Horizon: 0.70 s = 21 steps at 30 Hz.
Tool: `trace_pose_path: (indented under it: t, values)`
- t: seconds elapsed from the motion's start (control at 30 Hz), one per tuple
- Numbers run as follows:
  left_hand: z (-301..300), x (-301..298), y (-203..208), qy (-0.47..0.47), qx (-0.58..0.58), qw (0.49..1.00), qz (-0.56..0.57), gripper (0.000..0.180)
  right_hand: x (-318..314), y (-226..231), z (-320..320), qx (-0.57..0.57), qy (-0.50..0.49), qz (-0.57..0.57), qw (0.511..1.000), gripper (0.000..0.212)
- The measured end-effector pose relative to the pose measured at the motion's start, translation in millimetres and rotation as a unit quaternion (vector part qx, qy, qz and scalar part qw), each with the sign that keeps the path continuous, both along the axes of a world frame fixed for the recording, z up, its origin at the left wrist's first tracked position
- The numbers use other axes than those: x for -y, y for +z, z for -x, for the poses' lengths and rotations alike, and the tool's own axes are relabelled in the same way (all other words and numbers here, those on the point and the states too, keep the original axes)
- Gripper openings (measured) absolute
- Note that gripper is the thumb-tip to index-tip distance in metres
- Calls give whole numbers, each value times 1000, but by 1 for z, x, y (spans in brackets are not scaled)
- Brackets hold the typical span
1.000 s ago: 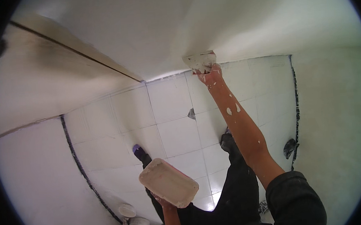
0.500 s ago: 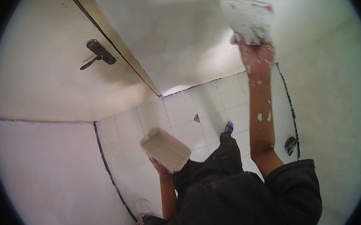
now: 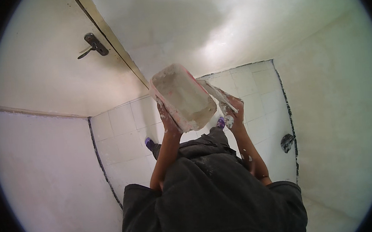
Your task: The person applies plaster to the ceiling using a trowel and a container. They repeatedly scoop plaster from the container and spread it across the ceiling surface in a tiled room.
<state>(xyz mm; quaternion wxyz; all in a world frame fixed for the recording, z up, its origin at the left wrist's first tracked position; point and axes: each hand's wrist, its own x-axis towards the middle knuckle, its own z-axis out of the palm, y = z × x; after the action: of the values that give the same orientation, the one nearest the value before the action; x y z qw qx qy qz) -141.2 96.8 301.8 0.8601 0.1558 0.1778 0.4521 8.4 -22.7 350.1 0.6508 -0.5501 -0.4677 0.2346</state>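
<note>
item: one tub, oblong, pinkish-white, pale paste smeared on its inner walls and bottom. position: between the two hands, in front of the person's body, above the tiled floor; on the right of the left hand, and beyond the left of the right hand.

left hand: gripping the tub by its left long side, the palm against the outer wall; most fingers hidden beneath.

right hand: closed round one scraper, flat and paste-coated; blade seen nearly edge-on, reaching up and left to the tub's right long side. contact between blade and rim: cannot tell. paste on hand and forearm.

orientation: tub mouth upward, tipped toward the viewer; long axis slanting from upper left to lower right, lower end nearer the person.

surroundings: door handle, dark metal, upper left.
</note>
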Motion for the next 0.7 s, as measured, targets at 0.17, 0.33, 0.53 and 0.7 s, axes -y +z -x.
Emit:
trace_pose_path:
  t: [0.17, 0.33, 0.53, 0.7]
  values:
    - [1, 7, 14, 17, -60, 998, -14, 58, -7, 20, 4, 167, -18, -52, 984, 32]
    - [4, 2, 24, -7, -57, 998, 10, 60, -1, 5, 1, 142, -4, 25, 990, 33]
    - [8, 5, 33, 13, -87, 996, 15, 61, -25, 28, 10, 278, -13, -22, 960, 34]
    - [15, 4, 26, 46, -119, 992, 4, 62, -19, 12, 4, 196, 19, 105, 975, 41]
